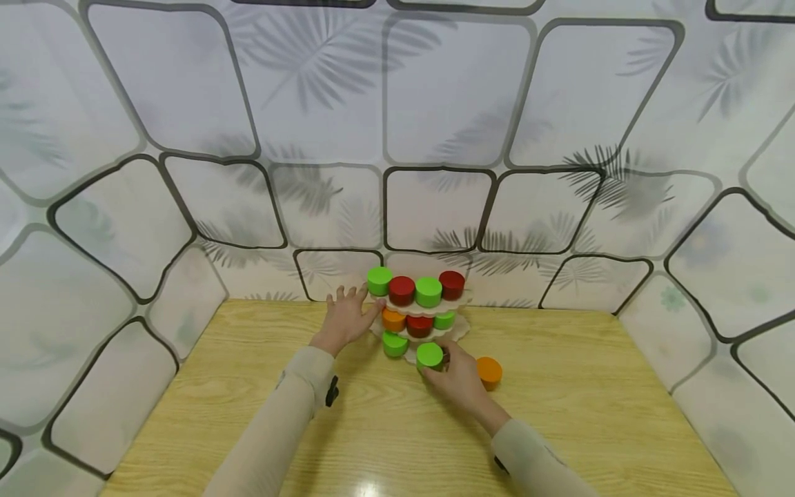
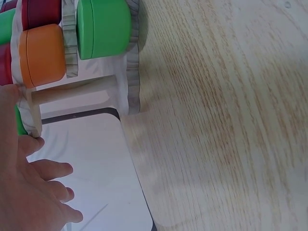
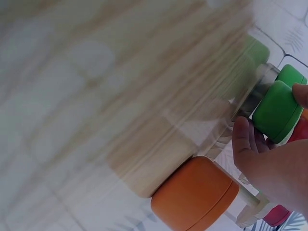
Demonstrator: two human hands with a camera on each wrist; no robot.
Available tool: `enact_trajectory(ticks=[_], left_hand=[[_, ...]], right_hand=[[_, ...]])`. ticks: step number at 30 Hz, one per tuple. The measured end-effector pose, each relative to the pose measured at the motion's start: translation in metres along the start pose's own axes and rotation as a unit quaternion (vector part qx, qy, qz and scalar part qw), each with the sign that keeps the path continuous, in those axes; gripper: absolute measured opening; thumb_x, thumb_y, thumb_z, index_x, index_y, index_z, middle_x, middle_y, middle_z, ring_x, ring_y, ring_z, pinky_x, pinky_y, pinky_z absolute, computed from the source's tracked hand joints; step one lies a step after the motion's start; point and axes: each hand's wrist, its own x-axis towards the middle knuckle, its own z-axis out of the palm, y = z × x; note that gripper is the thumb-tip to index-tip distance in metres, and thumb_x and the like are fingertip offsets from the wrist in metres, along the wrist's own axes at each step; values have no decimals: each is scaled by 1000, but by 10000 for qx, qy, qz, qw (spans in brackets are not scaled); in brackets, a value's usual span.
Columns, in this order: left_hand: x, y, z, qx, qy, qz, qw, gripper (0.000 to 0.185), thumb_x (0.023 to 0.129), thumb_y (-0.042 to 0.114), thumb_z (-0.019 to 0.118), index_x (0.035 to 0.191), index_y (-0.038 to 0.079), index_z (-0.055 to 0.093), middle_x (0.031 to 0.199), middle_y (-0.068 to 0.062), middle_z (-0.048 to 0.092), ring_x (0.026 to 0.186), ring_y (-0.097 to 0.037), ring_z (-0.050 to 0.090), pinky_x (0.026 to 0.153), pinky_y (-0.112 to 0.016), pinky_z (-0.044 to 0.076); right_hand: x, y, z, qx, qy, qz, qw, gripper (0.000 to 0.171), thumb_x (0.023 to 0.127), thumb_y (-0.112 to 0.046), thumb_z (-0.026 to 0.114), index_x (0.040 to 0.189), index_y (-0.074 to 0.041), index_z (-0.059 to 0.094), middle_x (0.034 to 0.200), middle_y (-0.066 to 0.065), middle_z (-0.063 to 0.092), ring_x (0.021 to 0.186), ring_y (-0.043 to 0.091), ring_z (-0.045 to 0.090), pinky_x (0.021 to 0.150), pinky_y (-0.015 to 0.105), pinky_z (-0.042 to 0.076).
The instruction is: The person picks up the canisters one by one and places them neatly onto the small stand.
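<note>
A three-tier stand with scalloped shelves (image 1: 461, 301) stands near the back wall. My left hand (image 1: 345, 316) is spread at its left side, thumb and forefinger touching the top shelf's edge, as the left wrist view shows. My right hand (image 1: 458, 376) grips a green round lidded tub (image 1: 429, 356) at the front of the bottom shelf, fingers and thumb on its sides. Another green tub (image 1: 395, 344) sits on that shelf, to the left. On the table, right of the stand, lies an orange round tub (image 3: 195, 192), close to my right hand.
The top shelf carries several tubs, including a red tub (image 1: 401, 290) and a green tub (image 1: 428, 292). An orange tub (image 2: 44, 55), a red tub (image 1: 419, 326) and a green tub (image 1: 444, 319) fill the middle shelf. Patterned walls (image 1: 447, 207) enclose the wooden table (image 1: 261, 352).
</note>
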Motion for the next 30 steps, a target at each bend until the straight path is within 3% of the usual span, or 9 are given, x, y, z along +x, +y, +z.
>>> enact_trajectory(ticks=[12,22,30], left_hand=[[-1,0,0,18,40,17,10000,78,109,60,38,164,5,36,161,-33,40,153,-59,26,123,-77,17],[0,-2,2,54,58,103,9999,78,109,60,38,163,4,37,159,-35,42,151,-61,29,121,-79,19],[0,-2,2,60,126,124,9998,78,108,60,40,163,4,38,158,-35,44,151,-60,30,121,-78,21]], right_hand=[[6,1,4,-110,71,240,9996,56,86,-19,88,133,-5,63,112,10,70,98,20,62,86,36,53],[6,0,5,14,149,249,9996,54,85,-20,90,131,-6,67,109,9,73,95,19,64,83,34,54],[6,-3,4,-214,85,145,9996,58,87,-19,86,139,-2,65,108,9,73,92,18,62,80,33,54]])
